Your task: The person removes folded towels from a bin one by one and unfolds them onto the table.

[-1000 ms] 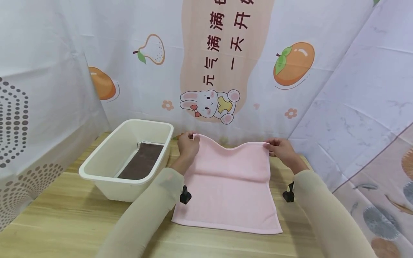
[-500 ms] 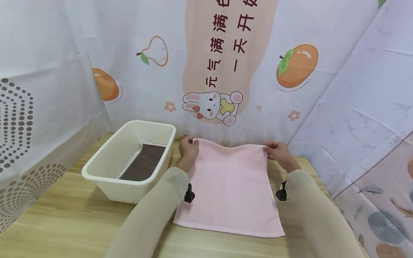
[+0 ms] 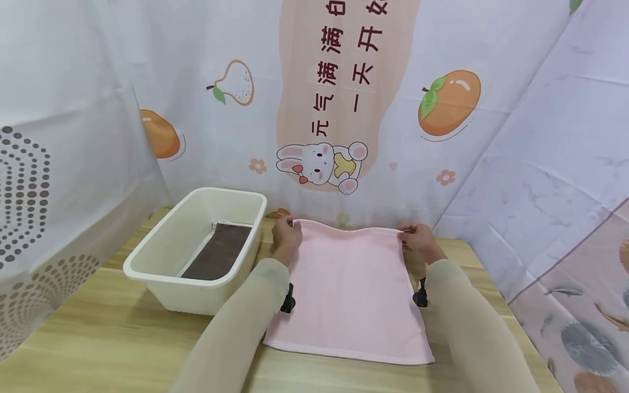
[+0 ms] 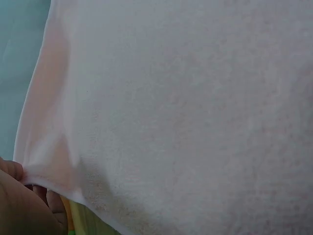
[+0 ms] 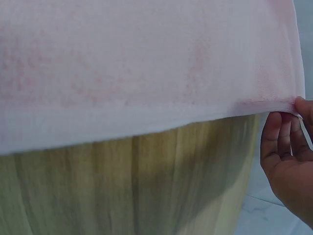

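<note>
A pink towel [image 3: 351, 295] lies spread over the table, its near edge flat and its far edge slightly raised and sagging in the middle. My left hand [image 3: 287, 238] pinches the far left corner. In the left wrist view the thumb and fingers of that hand [image 4: 32, 200] hold the towel's hem [image 4: 49, 182]. At the far right corner, my right hand [image 3: 420, 241] pinches the cloth. The right wrist view shows the thumb above and the fingers below the corner, with the right hand [image 5: 291, 156] over the table's edge.
Left of the towel stands a cream plastic basin [image 3: 196, 282] with a folded brown cloth [image 3: 218, 251] in it. The wooden table [image 3: 113, 338] meets a printed curtain [image 3: 206, 136] close behind the towel. Another curtain [image 3: 555, 218] hangs at the right.
The crease across the towel's upper part has smoothed out as the far edge came down closer to the table. Both hands keep their pinch on the corners, and the right has shifted slightly left.
</note>
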The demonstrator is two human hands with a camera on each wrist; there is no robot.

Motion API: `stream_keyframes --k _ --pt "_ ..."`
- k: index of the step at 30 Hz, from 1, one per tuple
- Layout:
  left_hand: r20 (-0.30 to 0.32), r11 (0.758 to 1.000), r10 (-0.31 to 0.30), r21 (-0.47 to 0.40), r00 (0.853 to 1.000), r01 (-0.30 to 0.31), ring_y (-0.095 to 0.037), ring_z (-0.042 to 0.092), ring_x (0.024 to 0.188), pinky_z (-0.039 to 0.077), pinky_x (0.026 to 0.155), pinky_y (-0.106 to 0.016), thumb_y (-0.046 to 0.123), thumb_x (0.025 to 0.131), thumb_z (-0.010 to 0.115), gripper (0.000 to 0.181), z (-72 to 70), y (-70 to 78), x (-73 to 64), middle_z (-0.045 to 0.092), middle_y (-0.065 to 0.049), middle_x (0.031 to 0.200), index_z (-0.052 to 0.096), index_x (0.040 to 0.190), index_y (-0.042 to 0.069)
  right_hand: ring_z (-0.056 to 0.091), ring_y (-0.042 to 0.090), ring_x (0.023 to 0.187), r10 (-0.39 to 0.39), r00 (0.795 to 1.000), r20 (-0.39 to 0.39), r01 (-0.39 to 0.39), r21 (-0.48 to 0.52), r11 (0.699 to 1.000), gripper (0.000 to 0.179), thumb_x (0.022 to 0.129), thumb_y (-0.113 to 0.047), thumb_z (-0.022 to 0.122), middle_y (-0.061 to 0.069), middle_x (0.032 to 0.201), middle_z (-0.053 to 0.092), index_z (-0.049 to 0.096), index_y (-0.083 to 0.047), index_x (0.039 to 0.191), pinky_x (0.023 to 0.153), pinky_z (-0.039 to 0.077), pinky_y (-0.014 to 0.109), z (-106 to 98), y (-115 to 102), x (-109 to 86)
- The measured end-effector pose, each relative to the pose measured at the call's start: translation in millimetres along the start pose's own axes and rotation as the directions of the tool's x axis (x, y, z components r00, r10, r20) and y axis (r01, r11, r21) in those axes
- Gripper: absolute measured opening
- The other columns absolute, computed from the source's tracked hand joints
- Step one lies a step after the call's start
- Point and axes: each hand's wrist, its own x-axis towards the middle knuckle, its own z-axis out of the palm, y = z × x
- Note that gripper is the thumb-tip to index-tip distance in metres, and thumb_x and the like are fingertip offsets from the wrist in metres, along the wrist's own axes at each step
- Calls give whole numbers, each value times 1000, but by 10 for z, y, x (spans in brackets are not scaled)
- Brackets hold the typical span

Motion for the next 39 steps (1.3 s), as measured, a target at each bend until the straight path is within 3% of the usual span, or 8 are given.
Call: stream_keyframes --k 4,9,17,22,27,33,39 --pt "-23 999 -1 51 1000 2 -28 63 112 50 97 -44 13 101 61 22 -2 -32 -18 68 -10 118 69 120 8 65 13 80 16 1000 -6 -15 18 1000 36 101 -2 58 20 114 65 55 14 133 68 57 26 -21 34 -14" --pt "-57 997 15 71 998 -11 -29 62 117 48 98 -46 11 98 62 25 -33 -21 -39 68 -10 121 69 122 8 64 12 82 12 1000 16 -12 35 999 38 102 -2 56 23 122 61 51 14 136 72 57 27 -46 29 -25" --pt "-59 999 23 50 998 -20 -28 63 107 50 94 -42 6 95 62 23 -48 -5 -90 67 -10 109 68 117 4 64 19 90 47 998 45 -48 26 998 39 103 -7 57 19 120 61 51 12 137 85 58 38 -9 -58 -91" --pt "-53 999 13 40 998 -10 -28 63 113 49 98 -41 9 98 57 25 -35 -7 -81 68 -11 115 68 120 5 65 19 89 36 998 58 -38 25 999 39 104 -8 57 18 115 62 50 12 136 86 58 39 11 -94 -122" --pt "-46 999 45 18 998 -44 -29 63 115 49 98 -39 5 98 54 28 -3 -17 -36 69 -14 119 69 122 2 65 19 89 17 998 60 -18 18 1000 39 104 -8 56 17 112 64 51 13 137 85 59 39 24 -113 -120" --pt "-27 997 68 -35 997 -69 -29 64 104 52 92 -40 2 98 54 28 11 79 -70 68 -15 109 68 122 0 64 18 90 -15 998 65 14 19 1000 39 104 -7 55 18 114 64 51 14 137 86 59 40 30 -160 -92" --pt "-31 995 96 -28 995 -97 -29 64 100 52 90 -41 6 99 55 26 -5 221 -130 67 -13 107 67 122 3 62 16 93 -31 997 75 30 18 999 41 105 -9 55 23 125 60 50 12 139 88 58 39 61 -276 -105"
